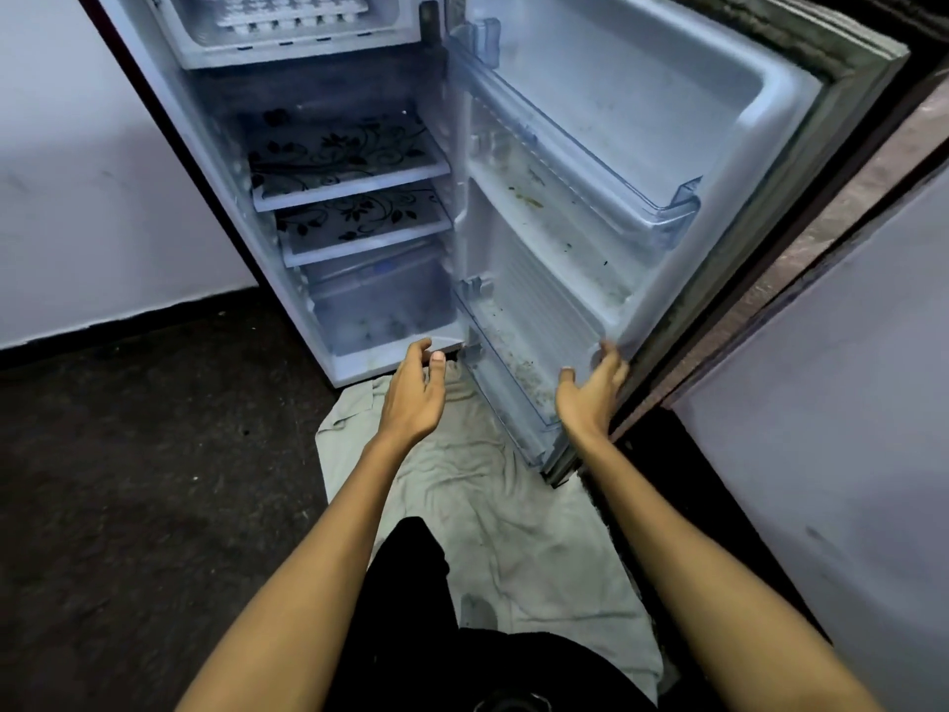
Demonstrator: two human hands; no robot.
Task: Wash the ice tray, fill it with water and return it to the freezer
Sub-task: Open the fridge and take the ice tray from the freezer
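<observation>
The white ice tray [290,10] lies in the freezer compartment [287,51] at the top of the open fridge. My left hand [413,393] hovers in front of the fridge's bottom edge, fingers relaxed and holding nothing. My right hand [593,390] is held palm-up with its fingertips against the inner edge of the fridge door [667,238], near the door's lower part. Both hands are far below the ice tray.
Two shelves with a black floral pattern [344,156] and a clear crisper drawer [380,300] sit inside the fridge. The door's bins [580,161] show specks of dirt. A pale cloth [488,506] lies on the dark floor. A wall stands left, a wall corner right.
</observation>
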